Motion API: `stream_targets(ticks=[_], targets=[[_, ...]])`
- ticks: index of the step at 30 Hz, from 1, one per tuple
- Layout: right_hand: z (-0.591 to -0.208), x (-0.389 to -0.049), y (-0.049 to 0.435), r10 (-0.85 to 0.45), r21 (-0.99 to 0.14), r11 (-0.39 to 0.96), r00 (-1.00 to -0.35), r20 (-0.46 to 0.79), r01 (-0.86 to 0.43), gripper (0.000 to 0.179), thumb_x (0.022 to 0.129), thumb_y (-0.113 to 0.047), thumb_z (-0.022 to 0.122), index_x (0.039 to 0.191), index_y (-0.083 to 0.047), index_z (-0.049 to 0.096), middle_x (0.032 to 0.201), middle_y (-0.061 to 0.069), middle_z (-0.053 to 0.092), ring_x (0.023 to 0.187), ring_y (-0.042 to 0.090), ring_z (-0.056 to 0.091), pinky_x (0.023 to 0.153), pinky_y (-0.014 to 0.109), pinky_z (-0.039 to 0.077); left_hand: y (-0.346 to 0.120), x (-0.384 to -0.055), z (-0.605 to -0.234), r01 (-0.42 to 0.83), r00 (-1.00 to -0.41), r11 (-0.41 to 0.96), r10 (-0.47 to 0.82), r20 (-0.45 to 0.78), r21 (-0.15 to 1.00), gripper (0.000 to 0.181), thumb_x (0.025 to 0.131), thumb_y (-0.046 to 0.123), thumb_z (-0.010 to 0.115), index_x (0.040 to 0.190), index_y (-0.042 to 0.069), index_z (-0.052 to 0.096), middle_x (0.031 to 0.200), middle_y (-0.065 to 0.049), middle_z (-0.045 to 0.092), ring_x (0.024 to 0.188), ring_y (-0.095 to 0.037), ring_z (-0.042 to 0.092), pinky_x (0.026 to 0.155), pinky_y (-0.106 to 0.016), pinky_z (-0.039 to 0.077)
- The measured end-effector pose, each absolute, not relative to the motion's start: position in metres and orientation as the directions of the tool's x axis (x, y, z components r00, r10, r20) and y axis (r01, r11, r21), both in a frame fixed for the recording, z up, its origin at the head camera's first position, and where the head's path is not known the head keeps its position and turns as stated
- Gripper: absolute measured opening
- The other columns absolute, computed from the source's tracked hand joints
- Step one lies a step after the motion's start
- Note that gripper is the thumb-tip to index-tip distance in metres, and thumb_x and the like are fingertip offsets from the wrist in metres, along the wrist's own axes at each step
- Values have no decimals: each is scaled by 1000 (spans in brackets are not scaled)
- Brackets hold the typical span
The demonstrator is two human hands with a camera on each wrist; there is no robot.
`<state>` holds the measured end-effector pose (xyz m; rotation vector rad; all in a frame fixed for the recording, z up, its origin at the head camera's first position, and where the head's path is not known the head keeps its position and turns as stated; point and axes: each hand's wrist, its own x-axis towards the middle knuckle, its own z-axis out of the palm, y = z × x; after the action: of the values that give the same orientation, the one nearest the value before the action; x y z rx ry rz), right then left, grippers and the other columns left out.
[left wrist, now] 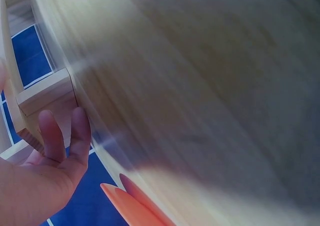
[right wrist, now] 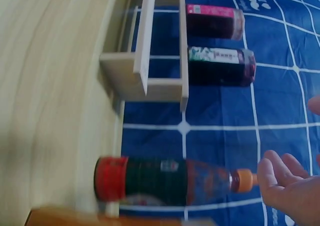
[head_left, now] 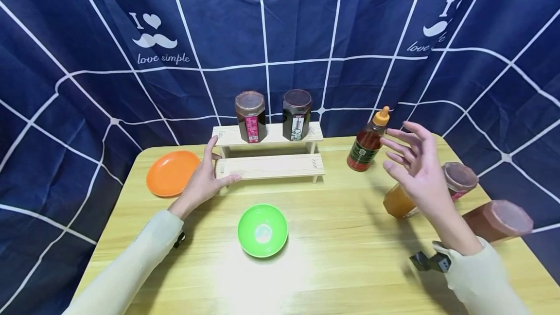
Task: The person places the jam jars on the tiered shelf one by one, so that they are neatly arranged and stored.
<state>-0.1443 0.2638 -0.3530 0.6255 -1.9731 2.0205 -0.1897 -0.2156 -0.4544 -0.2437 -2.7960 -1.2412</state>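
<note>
A two-step wooden rack (head_left: 271,166) stands at the back of the table. My left hand (head_left: 203,179) holds its left end, thumb along the lower step's front edge and fingers behind. In the left wrist view, two fingertips (left wrist: 79,123) rest by the rack's end piece. My right hand (head_left: 422,174) hovers with loosely bent fingers, holding nothing. Nearest to it is a red sauce bottle (head_left: 364,149) with an orange nozzle cap, upright on the table. Two dark jars, one with a pink label (head_left: 252,128) and one with a white label (head_left: 297,125), stand on the upper step.
A green bowl (head_left: 262,230) sits in front of the rack, and an orange plate (head_left: 170,174) lies to its left. Beneath and beyond my right hand are an amber container (head_left: 398,201) and two jars (head_left: 460,178). Blue checked cloth (head_left: 297,23) hangs behind the table.
</note>
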Motion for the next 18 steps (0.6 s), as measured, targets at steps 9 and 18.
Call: stream_targets(ticks=[9, 18], targets=[[-365, -121, 298, -43, -853, -37, -852, 522, -521, 84, 90, 33, 54, 163, -3, 34, 155, 20, 52, 146, 26, 50, 117, 25, 36, -215, -188, -454, 171, -985, 663, 112, 129, 729, 130, 88, 37, 96, 175, 30, 0, 141, -24, 59, 87, -35, 58, 73, -44, 43], [-387, -102, 324, 62, -891, 92, -891, 450, -444, 86, 88, 32, 62, 162, -6, 37, 154, 11, 53, 146, 23, 45, 116, 20, 34, -215, -188, -455, 178, -984, 659, 113, 137, 731, 130, 87, 36, 96, 175, 30, 0, 139, -24, 59, 82, -33, 56, 71, -43, 43]])
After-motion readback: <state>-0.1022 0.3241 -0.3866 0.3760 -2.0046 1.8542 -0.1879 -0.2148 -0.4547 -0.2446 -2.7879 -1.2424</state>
